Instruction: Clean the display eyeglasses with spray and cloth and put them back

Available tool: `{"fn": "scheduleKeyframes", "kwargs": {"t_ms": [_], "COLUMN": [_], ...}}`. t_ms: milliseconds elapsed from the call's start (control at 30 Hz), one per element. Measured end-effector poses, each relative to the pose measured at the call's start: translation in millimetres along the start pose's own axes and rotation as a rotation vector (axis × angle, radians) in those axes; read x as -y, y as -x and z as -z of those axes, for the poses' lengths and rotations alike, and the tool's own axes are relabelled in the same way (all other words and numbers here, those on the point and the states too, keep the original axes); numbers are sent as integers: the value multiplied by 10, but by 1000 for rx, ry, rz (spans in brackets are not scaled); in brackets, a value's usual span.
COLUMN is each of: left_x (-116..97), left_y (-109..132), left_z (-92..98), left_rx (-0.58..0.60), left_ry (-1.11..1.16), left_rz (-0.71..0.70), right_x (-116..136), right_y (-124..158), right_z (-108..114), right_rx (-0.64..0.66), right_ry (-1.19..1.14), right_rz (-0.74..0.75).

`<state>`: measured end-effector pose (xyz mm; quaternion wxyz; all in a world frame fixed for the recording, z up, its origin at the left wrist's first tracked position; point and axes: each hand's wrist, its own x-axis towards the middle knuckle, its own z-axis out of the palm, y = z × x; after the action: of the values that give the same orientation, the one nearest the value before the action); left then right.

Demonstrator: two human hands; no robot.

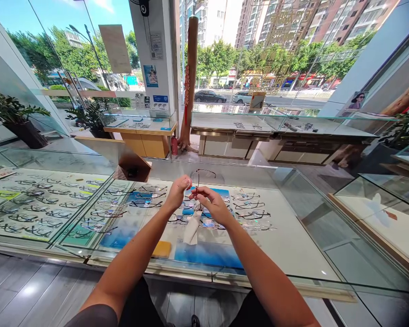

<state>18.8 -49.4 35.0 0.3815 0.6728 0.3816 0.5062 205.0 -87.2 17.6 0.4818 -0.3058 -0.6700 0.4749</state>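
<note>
Above the glass counter I hold a pair of eyeglasses (198, 178) with a thin dark red frame; one temple arm points away to the right. My left hand (179, 190) is closed at the left side of the glasses, its thumb up near a lens. My right hand (214, 205) has its fingers pinched at the middle of the frame. A pale cloth (191, 230) hangs down below the fingers, seemingly from my right hand; its upper end is partly hidden. Several other eyeglasses (247, 204) lie in rows under the glass beneath my hands.
The glass display counter (293, 240) spans the front. A brown wooden-looking stand (133, 167) is on its top at left. A yellow-orange piece (162, 249) and a blue sheet (207, 255) show near the front edge. More display cases (231, 122) line the window behind.
</note>
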Motion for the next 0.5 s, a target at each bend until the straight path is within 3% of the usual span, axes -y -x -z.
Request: {"fn": "scheduleKeyframes", "kwargs": {"t_ms": [133, 333, 500], "left_x": [11, 22, 102], "left_y": [18, 63, 68], "left_z": [22, -22, -38], "left_rx": [31, 205, 125], "left_ry": [-41, -225, -136], "left_rz": [-7, -109, -58], "right_x": [-21, -61, -94], "right_y": [-43, -87, -83], "right_z": [55, 113, 122], "right_rx": [-83, -215, -229], "right_ry": [-84, -131, -134], "right_rz": [6, 10, 6]}}
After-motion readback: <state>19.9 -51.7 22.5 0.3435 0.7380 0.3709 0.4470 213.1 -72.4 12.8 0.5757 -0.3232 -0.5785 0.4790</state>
